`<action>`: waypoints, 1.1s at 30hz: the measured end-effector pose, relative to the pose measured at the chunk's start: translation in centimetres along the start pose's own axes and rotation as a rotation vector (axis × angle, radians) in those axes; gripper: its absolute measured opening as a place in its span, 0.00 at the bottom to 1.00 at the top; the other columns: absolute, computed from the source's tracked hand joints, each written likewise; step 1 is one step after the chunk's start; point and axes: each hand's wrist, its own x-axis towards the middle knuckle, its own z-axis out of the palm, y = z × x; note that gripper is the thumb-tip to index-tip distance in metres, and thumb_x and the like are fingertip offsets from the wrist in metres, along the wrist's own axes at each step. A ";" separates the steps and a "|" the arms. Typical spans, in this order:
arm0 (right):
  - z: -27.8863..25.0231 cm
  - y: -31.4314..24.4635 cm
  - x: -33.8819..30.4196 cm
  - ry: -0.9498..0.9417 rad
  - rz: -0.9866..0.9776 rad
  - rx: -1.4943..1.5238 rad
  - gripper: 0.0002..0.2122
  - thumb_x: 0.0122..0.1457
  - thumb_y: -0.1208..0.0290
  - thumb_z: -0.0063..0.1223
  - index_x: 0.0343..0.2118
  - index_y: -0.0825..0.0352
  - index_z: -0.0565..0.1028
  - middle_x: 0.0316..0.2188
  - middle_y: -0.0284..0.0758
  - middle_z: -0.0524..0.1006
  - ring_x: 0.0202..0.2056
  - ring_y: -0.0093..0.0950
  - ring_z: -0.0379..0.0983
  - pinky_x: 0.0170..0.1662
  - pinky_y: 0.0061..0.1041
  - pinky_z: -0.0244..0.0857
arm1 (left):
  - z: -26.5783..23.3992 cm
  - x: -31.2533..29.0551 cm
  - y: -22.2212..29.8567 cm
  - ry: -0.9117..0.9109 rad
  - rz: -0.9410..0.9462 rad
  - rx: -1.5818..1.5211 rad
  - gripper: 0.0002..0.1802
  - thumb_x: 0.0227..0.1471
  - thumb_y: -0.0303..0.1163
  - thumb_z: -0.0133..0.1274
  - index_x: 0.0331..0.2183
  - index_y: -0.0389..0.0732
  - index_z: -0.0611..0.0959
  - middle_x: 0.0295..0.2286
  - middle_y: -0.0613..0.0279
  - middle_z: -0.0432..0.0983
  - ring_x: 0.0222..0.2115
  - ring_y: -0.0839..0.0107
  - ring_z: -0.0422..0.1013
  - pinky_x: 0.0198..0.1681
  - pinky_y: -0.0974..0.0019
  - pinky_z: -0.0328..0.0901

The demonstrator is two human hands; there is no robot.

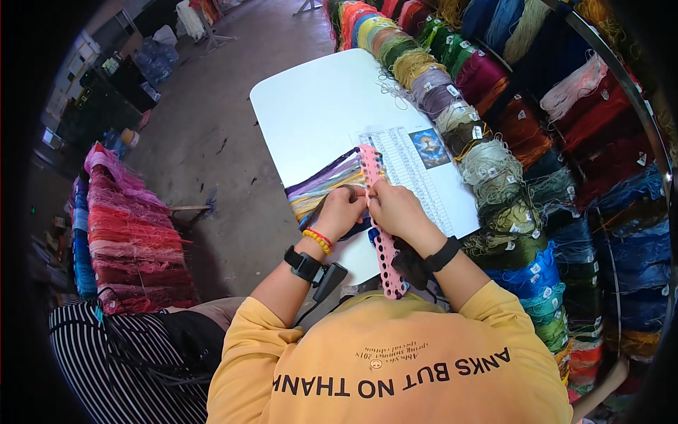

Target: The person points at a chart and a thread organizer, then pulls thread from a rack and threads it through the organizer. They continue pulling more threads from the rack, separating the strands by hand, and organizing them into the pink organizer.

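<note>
A long pink strip with rows of holes (385, 256), a thread organizer card, runs lengthwise in front of me, its lower end close to my shirt. Skeins of thread (318, 185) in purple, blue, white and yellow hang from its upper part and spread to the left. My left hand (342, 213) is closed at the strip's left edge, fingertips pinched on thread among these strands. From the other side, my right hand (400, 212) grips the strip with thumb and fingers. The two sets of fingertips nearly meet, and they hide the exact spot between them. Dark blue thread (372, 234) shows just below the hands.
Under the strip lies a white board (311, 92) bearing a printed chart sheet (427, 185) with a small blue picture. Racks of colored thread hanks (487, 166) crowd the right side. Another rack of pink and red hanks (134, 233) stands left. A person in striped clothing (85, 353) is at lower left.
</note>
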 end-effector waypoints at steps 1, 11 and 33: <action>0.1 0.1 0.1 0.000 -0.001 0.001 0.10 0.46 0.67 0.44 0.25 0.70 0.69 0.23 0.47 0.72 0.28 0.42 0.70 0.33 0.34 0.64 | 0.0 0.0 -0.3 0.006 0.012 0.004 0.09 0.43 0.27 0.46 0.27 0.31 0.75 0.17 0.66 0.69 0.14 0.82 0.62 0.18 0.78 0.59; -0.1 1.0 0.4 -0.118 0.030 0.159 0.12 0.43 0.69 0.46 0.31 0.70 0.67 0.27 0.46 0.72 0.32 0.41 0.69 0.35 0.33 0.62 | -0.7 0.7 -0.6 0.077 0.173 0.471 0.12 0.39 0.33 0.48 0.25 0.33 0.76 0.17 0.55 0.71 0.16 0.66 0.68 0.23 0.67 0.62; 0.0 1.2 0.5 -0.270 0.052 0.084 0.13 0.44 0.69 0.47 0.34 0.66 0.66 0.28 0.44 0.72 0.34 0.40 0.68 0.36 0.33 0.61 | -6.4 -2.9 -0.3 0.033 -0.183 -0.191 0.11 0.43 0.31 0.51 0.30 0.34 0.73 0.19 0.67 0.67 0.16 0.82 0.59 0.19 0.79 0.55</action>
